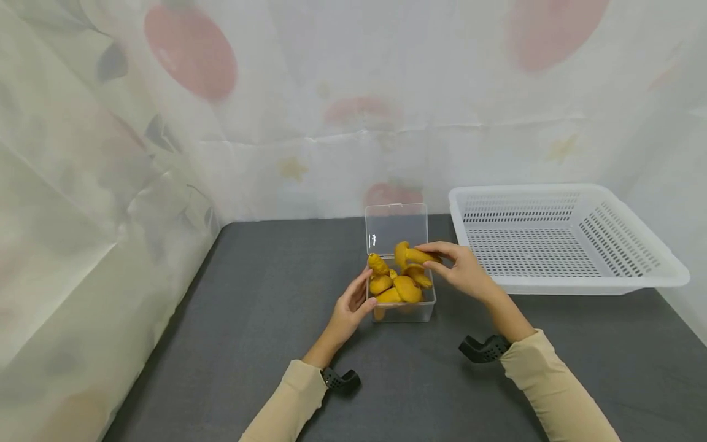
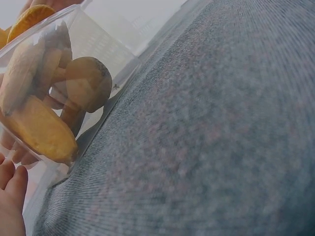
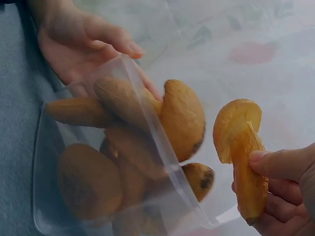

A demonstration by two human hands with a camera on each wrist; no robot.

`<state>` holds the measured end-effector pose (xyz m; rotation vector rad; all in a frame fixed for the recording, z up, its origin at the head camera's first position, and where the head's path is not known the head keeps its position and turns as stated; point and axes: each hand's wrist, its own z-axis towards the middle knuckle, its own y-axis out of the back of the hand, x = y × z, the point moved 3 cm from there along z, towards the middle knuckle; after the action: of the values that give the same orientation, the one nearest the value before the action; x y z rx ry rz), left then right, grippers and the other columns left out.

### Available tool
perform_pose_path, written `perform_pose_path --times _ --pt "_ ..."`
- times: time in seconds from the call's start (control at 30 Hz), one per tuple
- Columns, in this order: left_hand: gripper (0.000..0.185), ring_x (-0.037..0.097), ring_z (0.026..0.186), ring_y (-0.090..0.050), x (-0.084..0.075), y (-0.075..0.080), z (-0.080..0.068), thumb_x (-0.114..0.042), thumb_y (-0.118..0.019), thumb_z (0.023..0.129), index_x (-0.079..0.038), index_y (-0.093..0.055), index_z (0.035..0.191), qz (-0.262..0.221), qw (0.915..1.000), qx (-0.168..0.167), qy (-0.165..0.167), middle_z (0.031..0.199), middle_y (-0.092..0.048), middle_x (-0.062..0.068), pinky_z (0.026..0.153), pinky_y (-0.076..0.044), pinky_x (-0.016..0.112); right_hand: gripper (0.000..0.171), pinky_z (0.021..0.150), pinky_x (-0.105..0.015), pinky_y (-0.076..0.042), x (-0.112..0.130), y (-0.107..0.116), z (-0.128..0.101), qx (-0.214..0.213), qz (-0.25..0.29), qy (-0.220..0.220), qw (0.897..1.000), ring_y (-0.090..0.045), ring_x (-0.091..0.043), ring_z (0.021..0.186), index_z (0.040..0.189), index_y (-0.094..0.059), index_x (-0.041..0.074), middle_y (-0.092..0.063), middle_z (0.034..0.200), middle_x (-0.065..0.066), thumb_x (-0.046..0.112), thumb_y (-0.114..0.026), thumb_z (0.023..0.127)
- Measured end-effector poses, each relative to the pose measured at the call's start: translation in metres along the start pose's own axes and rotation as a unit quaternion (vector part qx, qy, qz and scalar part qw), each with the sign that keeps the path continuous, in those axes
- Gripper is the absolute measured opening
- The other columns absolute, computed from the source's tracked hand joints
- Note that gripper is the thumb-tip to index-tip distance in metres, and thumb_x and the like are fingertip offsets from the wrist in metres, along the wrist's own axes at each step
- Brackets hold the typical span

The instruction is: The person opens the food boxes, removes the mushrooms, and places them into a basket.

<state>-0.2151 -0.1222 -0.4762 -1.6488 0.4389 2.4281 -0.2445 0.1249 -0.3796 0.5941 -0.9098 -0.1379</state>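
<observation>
A clear plastic box (image 1: 405,314) with its lid (image 1: 396,228) raised at the back holds several yellow-brown mushrooms (image 1: 407,289). Some of them rise above the rim. At the box's left side is my left hand (image 1: 348,310), its fairly straight fingers and thumb against the wall near the front left corner. My right hand (image 1: 461,268) pinches one mushroom (image 3: 248,167) by its stem between thumb and fingers. That mushroom hangs over the right part of the box, cap toward the left in the head view. Through the box wall, the left wrist view shows more mushrooms (image 2: 88,84).
A large white perforated plastic basket (image 1: 569,283) stands to the right of the box, toward the back. Dark grey cloth (image 1: 276,294) covers the table. Printed curtains (image 1: 309,80) hang behind it and along the left edge.
</observation>
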Motion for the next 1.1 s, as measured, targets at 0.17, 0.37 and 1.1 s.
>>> perform_pose_path --times 0.17,0.37,1.1 --pt "0.058 0.034 0.149 -0.020 0.000 0.000 0.000 -0.011 -0.056 0.097 -0.005 -0.032 0.150 0.004 1.0000 0.000 0.007 0.162 -0.020 0.017 0.113 -0.027 0.009 0.033 0.087 -0.007 -0.049 -0.005 0.011 -0.004 -0.013 0.000 -0.010 1.000 -0.053 0.017 0.101 0.121 -0.064 -0.002 -0.067 0.117 -0.022 -0.001 -0.063 0.089" --pt "0.058 0.036 0.149 -0.020 -0.001 0.000 0.000 -0.008 -0.055 0.097 -0.004 -0.031 0.150 0.008 1.0000 0.002 0.001 0.162 -0.019 0.019 0.117 -0.027 0.019 0.031 0.085 -0.004 -0.045 -0.004 0.026 -0.011 -0.037 -0.035 -0.029 0.998 -0.049 0.021 0.098 0.121 -0.065 -0.001 -0.068 0.115 -0.023 0.001 -0.063 0.090" --pt "0.058 0.031 0.149 -0.020 0.001 0.000 0.000 -0.014 -0.056 0.098 -0.004 -0.032 0.150 0.001 1.0000 0.004 -0.008 0.161 -0.020 0.019 0.113 -0.027 0.008 0.032 0.086 0.005 -0.041 -0.022 0.080 -0.046 -0.101 -0.056 -0.042 0.992 -0.051 0.025 0.100 0.117 -0.065 -0.006 -0.054 0.108 0.042 -0.006 -0.066 0.085"
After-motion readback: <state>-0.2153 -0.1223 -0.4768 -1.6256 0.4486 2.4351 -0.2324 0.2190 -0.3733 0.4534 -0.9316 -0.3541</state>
